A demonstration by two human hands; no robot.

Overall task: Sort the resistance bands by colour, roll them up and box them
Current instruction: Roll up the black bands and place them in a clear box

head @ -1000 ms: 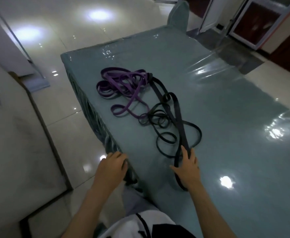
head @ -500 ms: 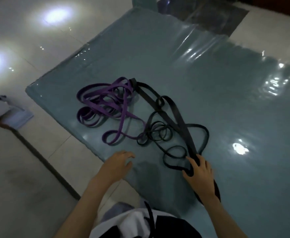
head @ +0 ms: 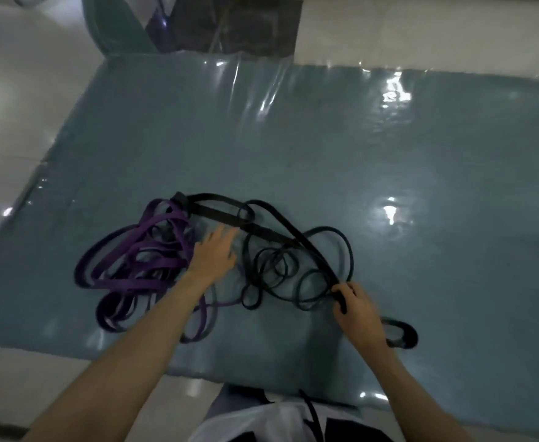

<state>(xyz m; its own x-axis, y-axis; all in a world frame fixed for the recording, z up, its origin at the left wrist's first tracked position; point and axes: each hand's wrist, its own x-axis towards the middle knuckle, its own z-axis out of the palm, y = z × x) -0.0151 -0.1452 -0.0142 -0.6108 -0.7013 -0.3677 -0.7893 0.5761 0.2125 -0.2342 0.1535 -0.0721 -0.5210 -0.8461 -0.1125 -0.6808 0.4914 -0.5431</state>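
Gripping a black band (head: 296, 242) near the table edge (head: 261, 386), right hand (head: 359, 312); left hand (head: 212, 255) fingers relaxed.

Dim, bluish indoor scene lit from overhead. Ceiling lights glare as white patches on the glossy film covering the desk (head: 389, 154), strongest at right of centre, and on the polished floor (head: 22, 90) at left. Motion blur softens the left hand (head: 212, 256); its fingers (head: 222, 236) are smeared, perhaps spread. Wide-angle distortion bends the desk's edges.
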